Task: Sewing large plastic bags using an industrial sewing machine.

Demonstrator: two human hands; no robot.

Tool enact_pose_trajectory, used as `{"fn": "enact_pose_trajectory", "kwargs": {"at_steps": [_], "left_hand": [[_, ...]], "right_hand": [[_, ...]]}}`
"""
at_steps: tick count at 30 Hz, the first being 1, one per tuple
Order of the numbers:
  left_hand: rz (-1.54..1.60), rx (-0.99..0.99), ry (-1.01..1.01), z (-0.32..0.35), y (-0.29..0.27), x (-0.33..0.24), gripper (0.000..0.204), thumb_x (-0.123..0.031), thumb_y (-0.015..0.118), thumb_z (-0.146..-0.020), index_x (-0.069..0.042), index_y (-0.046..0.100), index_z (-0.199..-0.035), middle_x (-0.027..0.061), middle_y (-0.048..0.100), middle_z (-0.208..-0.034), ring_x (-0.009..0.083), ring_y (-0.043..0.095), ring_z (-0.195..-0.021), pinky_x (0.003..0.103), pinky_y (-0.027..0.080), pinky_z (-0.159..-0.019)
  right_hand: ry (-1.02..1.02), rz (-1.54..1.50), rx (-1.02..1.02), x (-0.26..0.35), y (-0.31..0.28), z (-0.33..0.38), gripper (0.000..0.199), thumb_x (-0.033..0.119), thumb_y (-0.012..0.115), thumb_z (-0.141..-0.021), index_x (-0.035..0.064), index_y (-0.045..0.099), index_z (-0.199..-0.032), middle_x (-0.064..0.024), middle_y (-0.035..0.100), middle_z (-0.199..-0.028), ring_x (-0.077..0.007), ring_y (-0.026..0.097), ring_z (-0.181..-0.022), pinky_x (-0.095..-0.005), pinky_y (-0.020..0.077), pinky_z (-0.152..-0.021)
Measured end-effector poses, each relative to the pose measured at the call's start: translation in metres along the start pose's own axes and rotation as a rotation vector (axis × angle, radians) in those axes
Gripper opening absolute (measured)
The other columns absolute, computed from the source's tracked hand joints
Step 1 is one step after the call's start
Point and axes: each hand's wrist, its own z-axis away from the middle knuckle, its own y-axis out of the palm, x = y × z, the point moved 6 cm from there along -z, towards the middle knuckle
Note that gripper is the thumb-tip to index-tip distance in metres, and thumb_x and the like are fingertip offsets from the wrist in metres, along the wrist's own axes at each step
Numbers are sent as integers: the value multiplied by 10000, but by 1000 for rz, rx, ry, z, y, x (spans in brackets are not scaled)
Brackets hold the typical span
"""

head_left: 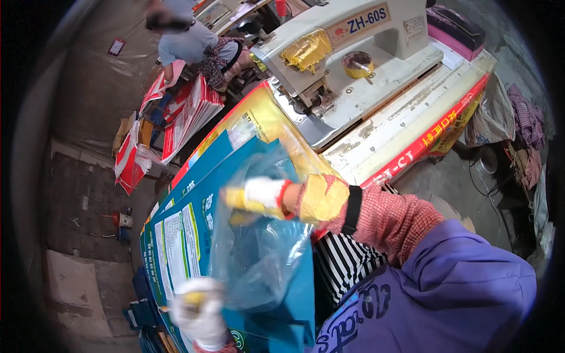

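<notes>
Over the clear plastic liner (256,267) I see the right hand (259,196), its gloved fingers (235,197) too blurred to tell how open they are or whether they grip; the left hand (199,309), beside the liner, is equally unclear. Beneath both lies a teal bag (206,250) with white lettering; beyond the right fingers, a sewing machine (397,73) bears a lettered plate (368,22).
</notes>
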Motion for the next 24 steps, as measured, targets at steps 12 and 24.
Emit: {"fn": "enact_pose_trajectory", "kwargs": {"at_steps": [12,24], "left_hand": [[33,1364,264,31,110,-32,143,-100,639,-778,-80,583,-908,100,625,-903,298,600,-768,371,476,-652],[-1217,849,655,-142,205,-1,102,-91,571,-717,-55,599,-808,129,611,-783,309,591,-740,378,485,-667]], "right_hand": [[-193,-27,-467,3,2,28,690,611,455,-839,23,479,-1201,-135,617,-819,-238,580,-736,-336,456,-670],[-298,572,3,25,47,64,796,589,574,-739,117,352,-1340,-228,472,-1266,-386,496,-1112,-407,413,-912]]}}
